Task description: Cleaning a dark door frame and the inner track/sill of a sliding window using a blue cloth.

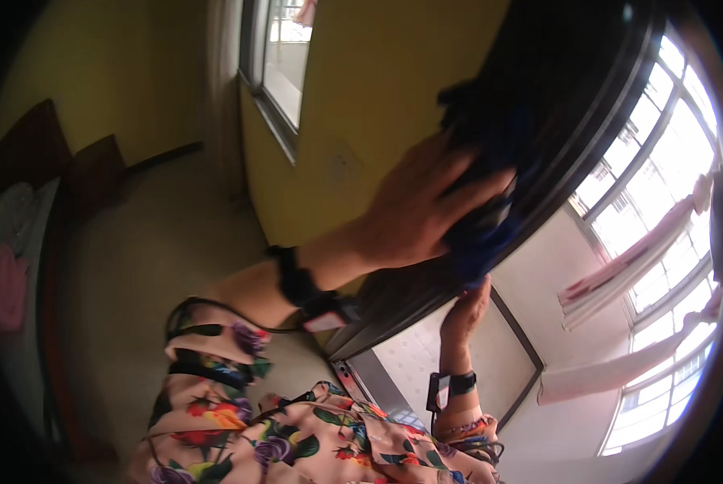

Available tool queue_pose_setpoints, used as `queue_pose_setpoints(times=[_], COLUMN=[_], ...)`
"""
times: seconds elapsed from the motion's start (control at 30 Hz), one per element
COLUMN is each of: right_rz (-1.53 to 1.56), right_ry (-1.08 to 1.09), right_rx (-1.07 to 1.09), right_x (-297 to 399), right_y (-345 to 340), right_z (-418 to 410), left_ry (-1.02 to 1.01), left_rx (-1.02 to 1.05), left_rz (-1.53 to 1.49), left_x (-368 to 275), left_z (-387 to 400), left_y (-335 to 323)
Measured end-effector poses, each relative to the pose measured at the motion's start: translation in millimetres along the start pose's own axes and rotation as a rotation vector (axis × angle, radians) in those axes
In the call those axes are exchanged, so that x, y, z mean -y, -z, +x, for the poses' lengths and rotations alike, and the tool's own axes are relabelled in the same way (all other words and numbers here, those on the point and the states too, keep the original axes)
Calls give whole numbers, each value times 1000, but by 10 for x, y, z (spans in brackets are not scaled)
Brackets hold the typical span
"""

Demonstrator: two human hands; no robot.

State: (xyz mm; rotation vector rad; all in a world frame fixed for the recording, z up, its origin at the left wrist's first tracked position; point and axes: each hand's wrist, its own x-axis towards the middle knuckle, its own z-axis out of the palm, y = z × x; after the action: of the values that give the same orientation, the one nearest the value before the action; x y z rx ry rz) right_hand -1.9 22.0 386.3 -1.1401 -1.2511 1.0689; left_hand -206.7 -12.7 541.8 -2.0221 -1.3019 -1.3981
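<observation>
My left hand [413,209] is pressed with spread fingers on a dark blue cloth [485,245], holding it against a dark, glossy door frame [585,124]. The hand and cloth are slightly blurred. Below it, my right hand [467,311] reaches up on the far side, towards the brighter space. Its fingertips meet the lower edge of the cloth and frame, and part of the fingers is hidden there. Whether it grips anything cannot be told. Black straps with small devices and cables sit on both wrists.
A yellow wall [361,91] with a window [285,66] stands behind the frame. To the right, tied pink curtains [636,257] hang by large barred windows [670,175]. A metal threshold strip [376,384] runs along the floor. At far left, a bed [38,242] carries a pink item [4,290].
</observation>
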Motion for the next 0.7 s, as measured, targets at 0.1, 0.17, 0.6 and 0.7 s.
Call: queue_pose_setpoints(times=[0.1,0.17,0.6,0.7], right_rz=[-190,-74,150,90], right_ry=[203,177,228,299], right_rx=[-37,82,-101,-74], right_x=[-184,183,-243,-257], right_y=[211,24,255,205], right_z=[29,-35,79,139], left_ry=[68,153,526,472], left_rx=[-156,-98,309,322], left_rz=[-139,-142,-223,-181], left_x=[-78,-58,-702,-579], left_z=[31,-348,-2179,-1946], left_y=[-284,-298,-539,-551])
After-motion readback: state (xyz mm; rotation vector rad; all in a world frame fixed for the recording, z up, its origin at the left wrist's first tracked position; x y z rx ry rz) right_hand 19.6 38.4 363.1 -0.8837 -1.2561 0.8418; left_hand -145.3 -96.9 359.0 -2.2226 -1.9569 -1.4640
